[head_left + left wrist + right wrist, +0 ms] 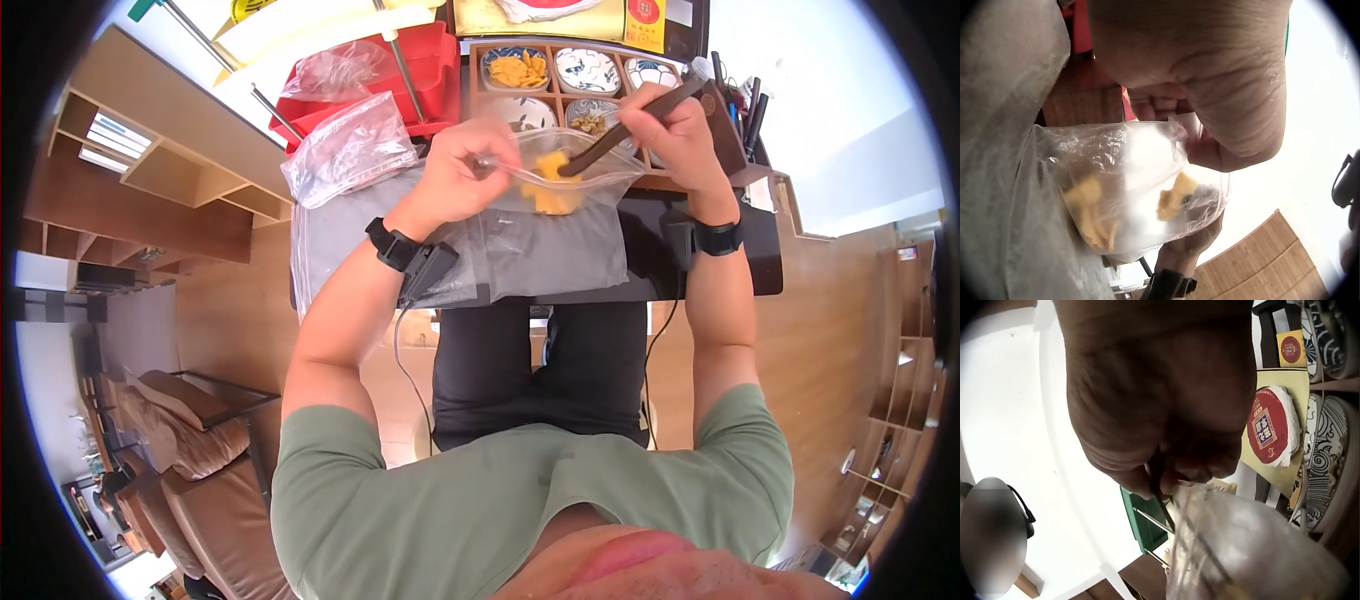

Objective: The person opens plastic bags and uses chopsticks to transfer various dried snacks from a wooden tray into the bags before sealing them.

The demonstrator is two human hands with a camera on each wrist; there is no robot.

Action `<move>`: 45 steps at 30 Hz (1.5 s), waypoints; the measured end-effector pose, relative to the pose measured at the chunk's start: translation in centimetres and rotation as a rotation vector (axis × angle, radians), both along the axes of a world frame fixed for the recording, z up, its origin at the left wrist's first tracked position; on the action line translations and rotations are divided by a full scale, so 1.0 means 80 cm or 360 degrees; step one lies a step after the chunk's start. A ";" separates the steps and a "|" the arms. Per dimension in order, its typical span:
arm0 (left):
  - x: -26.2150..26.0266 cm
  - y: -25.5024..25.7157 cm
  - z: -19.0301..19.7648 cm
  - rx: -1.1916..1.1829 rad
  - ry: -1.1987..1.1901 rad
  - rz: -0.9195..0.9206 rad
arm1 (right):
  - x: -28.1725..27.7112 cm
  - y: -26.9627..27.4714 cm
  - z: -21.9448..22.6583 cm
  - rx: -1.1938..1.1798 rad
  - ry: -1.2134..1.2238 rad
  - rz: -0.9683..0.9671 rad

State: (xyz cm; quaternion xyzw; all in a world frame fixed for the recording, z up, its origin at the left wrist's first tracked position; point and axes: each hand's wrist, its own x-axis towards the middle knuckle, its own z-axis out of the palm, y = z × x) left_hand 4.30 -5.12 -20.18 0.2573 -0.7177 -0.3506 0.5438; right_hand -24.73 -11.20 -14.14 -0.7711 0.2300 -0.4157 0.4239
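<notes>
My left hand [468, 168] pinches the rim of a clear plastic bag [1138, 150] at its left side. Yellow food pieces [553, 200] lie low in the bag; in the left wrist view they show blurred through the plastic. My right hand [675, 135] grips dark wooden tongs [625, 132], which slant down left into the bag's mouth. Their tip meets a yellow piece [552, 164] at the opening. In the right wrist view, the bag's edge is close below my right fingertips, and the hand hides most of the tongs' upper part.
A wooden divided tray [555, 98] with patterned bowls stands behind the bag; one bowl [515, 70] holds yellow pieces. Plastic bags [350, 150] lie by a red bin [437, 75] at left. Grey plastic [560, 255] covers part of the dark table [745, 250]. Pens [757, 110] stand at right.
</notes>
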 end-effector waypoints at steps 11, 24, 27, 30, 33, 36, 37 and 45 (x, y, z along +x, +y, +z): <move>-0.001 0.004 0.005 0.0023 -0.0037 -0.0064 | -0.009 -0.008 -0.024 0.0393 -0.0480 -0.0051; -0.004 0.004 0.005 0.0012 -0.0019 -0.0044 | 0.077 -0.066 0.049 -0.0754 0.0184 -0.0544; -0.002 0.004 0.004 0.0038 -0.0009 -0.0032 | 0.097 -0.088 0.036 -0.0751 0.0358 -0.0560; -0.002 0.001 0.005 0.0049 0.0016 -0.0021 | 0.108 -0.093 0.022 -0.0638 0.0389 -0.0494; -0.002 0.004 0.006 0.0065 0.0012 -0.0027 | 0.112 -0.084 0.021 -0.0693 0.0529 -0.0516; 0.000 0.002 0.001 0.0068 -0.0008 -0.0053 | 0.119 -0.091 0.003 -0.0699 0.0462 -0.0487; 0.001 0.001 0.001 0.0062 -0.0017 -0.0080 | 0.121 -0.090 0.002 -0.0686 0.0493 -0.0487; 0.000 0.002 0.003 0.0010 -0.0010 -0.0044 | 0.120 -0.088 -0.001 -0.0666 0.0425 -0.0409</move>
